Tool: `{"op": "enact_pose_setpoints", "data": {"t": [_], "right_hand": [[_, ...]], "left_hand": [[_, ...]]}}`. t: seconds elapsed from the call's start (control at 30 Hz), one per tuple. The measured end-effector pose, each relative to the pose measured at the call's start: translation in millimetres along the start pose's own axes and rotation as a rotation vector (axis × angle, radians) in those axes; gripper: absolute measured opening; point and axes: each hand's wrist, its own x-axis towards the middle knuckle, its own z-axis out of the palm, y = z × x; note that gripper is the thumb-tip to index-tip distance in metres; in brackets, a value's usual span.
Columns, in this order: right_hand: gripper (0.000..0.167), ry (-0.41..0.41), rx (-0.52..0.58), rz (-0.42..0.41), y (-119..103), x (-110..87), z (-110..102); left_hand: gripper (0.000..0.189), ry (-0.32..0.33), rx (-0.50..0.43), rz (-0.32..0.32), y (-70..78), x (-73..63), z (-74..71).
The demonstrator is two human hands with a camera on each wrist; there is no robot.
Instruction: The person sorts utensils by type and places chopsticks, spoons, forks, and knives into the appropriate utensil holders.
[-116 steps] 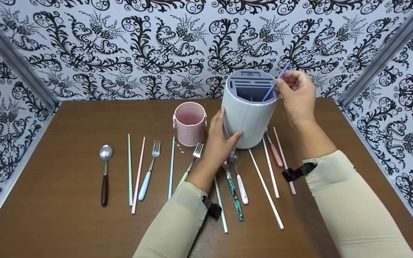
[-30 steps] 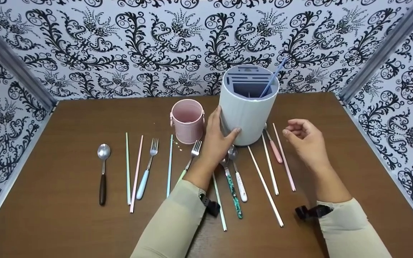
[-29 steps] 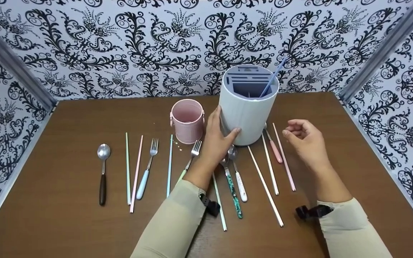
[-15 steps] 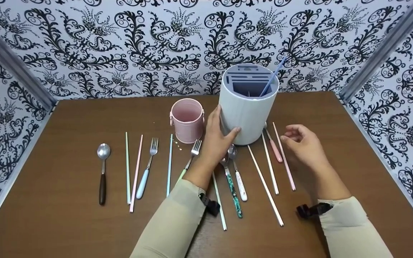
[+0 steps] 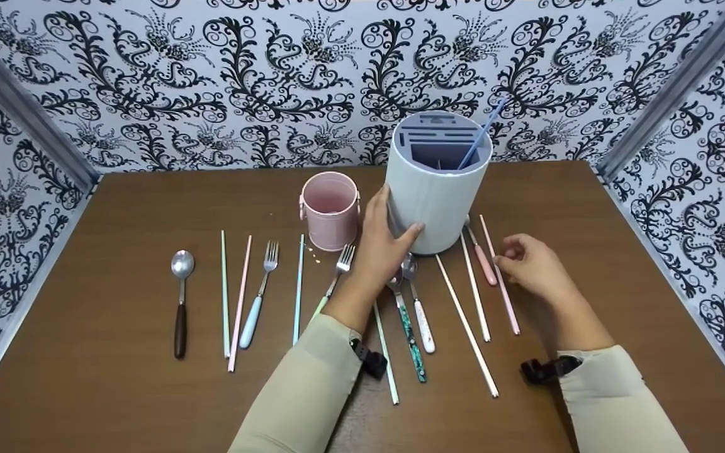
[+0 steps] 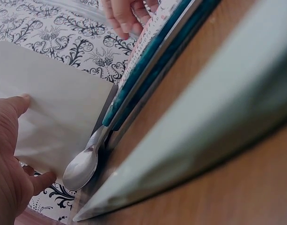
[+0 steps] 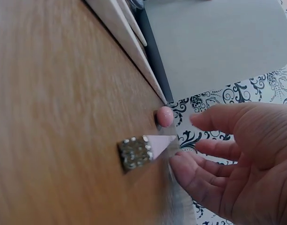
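My left hand [image 5: 382,248] rests against the side of a white, round knife block [image 5: 435,207], thumb across its front and fingers along its left side. A blue chopstick [image 5: 483,133] leans in the block's large front opening. My right hand [image 5: 535,267] is low over the table, thumb and fingertips beside a pink chopstick [image 5: 502,289]. In the right wrist view, a gap shows between the right thumb and fingers [image 7: 218,150], with the pink chopstick's end [image 7: 136,152] nearby. A pink-handled utensil [image 5: 483,264] lies just left of that chopstick, its head partly hidden behind the block.
A pink bucket [image 5: 331,214] stands left of the block. Across the brown table [image 5: 98,390] lie several chopsticks, a blue-handled fork [image 5: 258,302], a green-handled fork [image 5: 340,267], a dark-handled spoon [image 5: 180,302], a teal-handled spoon [image 5: 410,333] and a white-handled spoon [image 5: 423,321]. Patterned walls enclose the table.
Earlier my right hand held the blue chopstick at the block's opening; it let go there and came down to the pink chopstick. My left hand stays on the block.
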Motion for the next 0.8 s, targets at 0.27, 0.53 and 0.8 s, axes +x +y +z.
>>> {"op": "enact_pose_setpoints", "data": {"t": [0.27,0.53,0.8], "right_hand": [[0.045,-0.055,-0.024,0.020,2.5,0.4,3.4],[0.041,-0.077,-0.074,0.011,-0.1,1.2,5.3],[0.029,-0.065,-0.106,0.003,-1.0,2.7,6.3]], "left_hand": [[0.091,-0.003,-0.003,-0.006,1.8,-0.1,-0.2],[0.091,-0.012,-0.003,-0.005,1.4,-1.0,-1.5],[0.092,-0.019,-0.005,0.004,0.9,-1.1,-1.9]]}}
